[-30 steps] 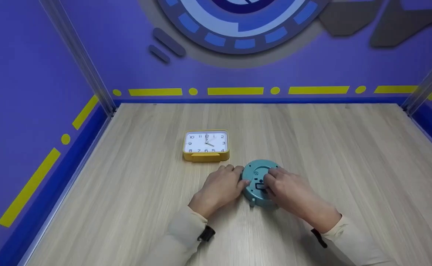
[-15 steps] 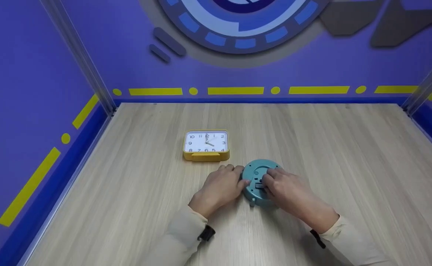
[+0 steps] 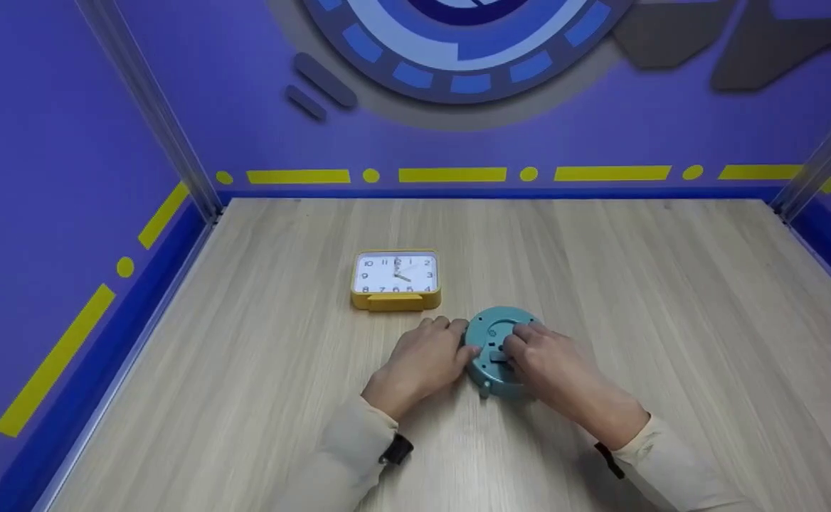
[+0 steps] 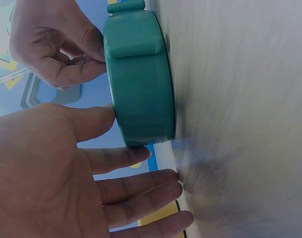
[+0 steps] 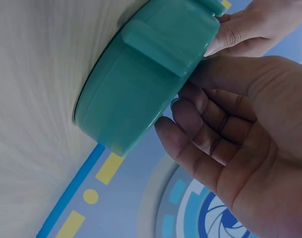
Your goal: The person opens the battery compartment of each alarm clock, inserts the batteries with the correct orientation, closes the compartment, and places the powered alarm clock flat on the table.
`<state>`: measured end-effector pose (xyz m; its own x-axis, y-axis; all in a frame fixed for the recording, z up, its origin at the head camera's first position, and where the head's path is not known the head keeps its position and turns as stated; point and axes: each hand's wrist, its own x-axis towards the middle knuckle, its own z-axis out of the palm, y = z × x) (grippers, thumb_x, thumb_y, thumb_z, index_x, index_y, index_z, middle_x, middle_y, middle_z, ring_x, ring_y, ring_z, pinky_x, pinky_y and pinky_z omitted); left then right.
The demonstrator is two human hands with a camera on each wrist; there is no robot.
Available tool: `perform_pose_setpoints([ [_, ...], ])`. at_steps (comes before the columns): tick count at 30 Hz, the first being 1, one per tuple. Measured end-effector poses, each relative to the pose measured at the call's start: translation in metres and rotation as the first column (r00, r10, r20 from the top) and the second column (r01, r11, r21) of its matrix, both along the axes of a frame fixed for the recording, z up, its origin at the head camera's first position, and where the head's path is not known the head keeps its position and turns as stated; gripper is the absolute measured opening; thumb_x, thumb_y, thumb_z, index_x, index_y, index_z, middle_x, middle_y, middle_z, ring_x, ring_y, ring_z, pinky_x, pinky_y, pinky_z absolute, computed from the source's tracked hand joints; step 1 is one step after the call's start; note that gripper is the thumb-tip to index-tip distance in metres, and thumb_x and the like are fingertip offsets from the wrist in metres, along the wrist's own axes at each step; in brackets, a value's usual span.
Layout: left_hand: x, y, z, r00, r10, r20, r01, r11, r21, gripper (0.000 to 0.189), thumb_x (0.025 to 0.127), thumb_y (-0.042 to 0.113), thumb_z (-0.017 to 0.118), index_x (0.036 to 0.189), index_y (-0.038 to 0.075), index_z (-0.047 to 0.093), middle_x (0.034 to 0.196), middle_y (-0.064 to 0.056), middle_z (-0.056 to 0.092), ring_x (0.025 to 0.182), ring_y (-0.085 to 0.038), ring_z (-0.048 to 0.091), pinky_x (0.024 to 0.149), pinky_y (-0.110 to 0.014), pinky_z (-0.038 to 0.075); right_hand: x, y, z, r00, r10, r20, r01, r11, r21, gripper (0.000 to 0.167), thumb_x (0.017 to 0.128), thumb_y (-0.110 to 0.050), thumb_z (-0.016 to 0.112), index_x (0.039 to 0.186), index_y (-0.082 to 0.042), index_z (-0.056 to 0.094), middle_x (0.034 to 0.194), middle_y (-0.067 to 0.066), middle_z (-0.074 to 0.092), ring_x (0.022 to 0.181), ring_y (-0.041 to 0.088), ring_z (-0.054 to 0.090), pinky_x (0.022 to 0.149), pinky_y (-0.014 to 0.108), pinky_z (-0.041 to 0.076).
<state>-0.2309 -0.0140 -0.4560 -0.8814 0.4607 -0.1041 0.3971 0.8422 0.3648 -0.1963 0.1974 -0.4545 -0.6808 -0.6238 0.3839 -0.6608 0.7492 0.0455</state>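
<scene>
A round teal alarm clock [image 3: 485, 370] lies face down on the wooden table, its back with small holes and a recess turned up. My left hand [image 3: 422, 363] holds its left rim between thumb and index finger; in the left wrist view the other fingers [image 4: 141, 203] reach down to the tabletop. My right hand [image 3: 554, 366] has its fingers curled over the middle of the clock's back. Thumb and fingertips meet the back surface there, but the small part they work on is hidden. In the right wrist view the clock's teal side [image 5: 126, 94] is seen close up.
A yellow rectangular alarm clock [image 3: 396, 277] with a white dial lies face up behind my left hand. The pale wood table [image 3: 657, 284] is bounded by a blue-purple back wall [image 3: 245, 121] and side walls with yellow markings.
My right hand has shifted very slightly left over the back of the teal clock. The left hand and both clocks stay in place.
</scene>
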Motion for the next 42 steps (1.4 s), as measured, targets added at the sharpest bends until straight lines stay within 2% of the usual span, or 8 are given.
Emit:
perform_pose_setpoints([
  [6, 0.000, -0.001, 0.000, 1.000, 0.000, 0.014, 0.000, 1.000, 0.005, 0.055, 0.113, 0.041, 0.052, 0.155, 0.007, 0.052, 0.142, -0.014, 0.061, 0.128, -0.029, 0.057, 0.106, -0.047, 0.048, -0.001, 0.001, 0.000, 1.000, 0.011, 0.012, -0.011, 1.000, -0.007, 0.021, 0.079, 0.013, 0.085, 0.091, 0.001, 0.073, 0.082, 0.009, 0.065, 0.073, 0.020, 0.061, 0.068, 0.037, 0.061],
  [25, 0.000, 0.000, 0.000, 1.000, 0.001, -0.001, -0.001, 1.000, -0.002, 0.055, 0.112, 0.042, 0.053, 0.155, 0.007, 0.052, 0.144, -0.014, 0.061, 0.131, -0.029, 0.056, 0.107, -0.046, 0.048, -0.002, 0.004, 0.002, 0.998, 0.012, 0.061, -0.011, 0.999, -0.030, 0.020, 0.080, 0.009, 0.087, 0.088, -0.002, 0.072, 0.082, 0.008, 0.065, 0.075, 0.019, 0.063, 0.068, 0.036, 0.062],
  [29, 0.000, 0.000, 0.000, 1.000, 0.004, 0.001, -0.004, 1.000, -0.003, 0.055, 0.112, 0.042, 0.053, 0.155, 0.006, 0.052, 0.144, -0.014, 0.060, 0.131, -0.029, 0.056, 0.107, -0.046, 0.048, -0.002, 0.006, 0.004, 0.992, 0.008, 0.127, 0.001, 0.997, -0.075, 0.017, 0.082, 0.006, 0.087, 0.090, -0.003, 0.075, 0.084, 0.005, 0.066, 0.078, 0.018, 0.067, 0.070, 0.037, 0.062],
  [32, 0.000, 0.000, 0.000, 1.000, 0.006, 0.008, -0.006, 1.000, -0.004, 0.056, 0.112, 0.042, 0.052, 0.155, 0.007, 0.052, 0.145, -0.014, 0.060, 0.132, -0.029, 0.056, 0.108, -0.046, 0.047, -0.003, 0.009, 0.006, 0.981, -0.009, 0.194, 0.034, 0.992, -0.122, 0.012, 0.087, 0.002, 0.085, 0.092, -0.005, 0.077, 0.085, 0.002, 0.064, 0.080, 0.017, 0.065, 0.070, 0.037, 0.062],
  [35, 0.000, 0.000, 0.000, 1.000, 0.006, 0.007, -0.006, 1.000, -0.006, 0.057, 0.112, 0.043, 0.052, 0.156, 0.007, 0.051, 0.146, -0.014, 0.059, 0.132, -0.029, 0.056, 0.108, -0.047, 0.047, -0.004, 0.012, 0.007, 0.978, -0.053, 0.202, 0.085, 0.984, -0.153, 0.012, 0.089, -0.003, 0.085, 0.094, -0.004, 0.074, 0.085, 0.002, 0.059, 0.077, 0.016, 0.058, 0.066, 0.036, 0.058],
  [38, 0.000, 0.000, 0.001, 1.000, 0.006, 0.007, -0.006, 1.000, -0.009, 0.057, 0.112, 0.043, 0.052, 0.156, 0.007, 0.051, 0.146, -0.014, 0.059, 0.133, -0.029, 0.056, 0.108, -0.046, 0.047, -0.004, 0.015, 0.008, 0.966, -0.141, 0.215, 0.173, 0.975, -0.139, 0.024, 0.091, -0.013, 0.086, 0.099, 0.000, 0.069, 0.087, 0.004, 0.053, 0.077, 0.019, 0.052, 0.065, 0.036, 0.054],
  [40, 0.001, 0.000, 0.001, 1.000, 0.005, 0.009, -0.005, 1.000, -0.008, 0.057, 0.112, 0.043, 0.052, 0.156, 0.007, 0.051, 0.146, -0.014, 0.059, 0.132, -0.029, 0.056, 0.108, -0.046, 0.047, -0.005, 0.018, 0.009, 0.947, -0.204, 0.248, 0.237, 0.965, -0.112, 0.035, 0.092, -0.021, 0.086, 0.105, 0.004, 0.065, 0.089, 0.007, 0.051, 0.078, 0.022, 0.051, 0.065, 0.038, 0.052],
  [42, 0.000, 0.000, 0.000, 1.000, 0.004, 0.009, -0.004, 1.000, -0.007, 0.056, 0.112, 0.042, 0.052, 0.156, 0.007, 0.051, 0.146, -0.014, 0.059, 0.132, -0.029, 0.056, 0.108, -0.046, 0.047, -0.005, 0.020, 0.009, 0.918, -0.259, 0.301, 0.295, 0.952, -0.082, 0.046, 0.094, -0.030, 0.084, 0.111, 0.007, 0.063, 0.092, 0.010, 0.051, 0.081, 0.025, 0.051, 0.066, 0.042, 0.053],
])
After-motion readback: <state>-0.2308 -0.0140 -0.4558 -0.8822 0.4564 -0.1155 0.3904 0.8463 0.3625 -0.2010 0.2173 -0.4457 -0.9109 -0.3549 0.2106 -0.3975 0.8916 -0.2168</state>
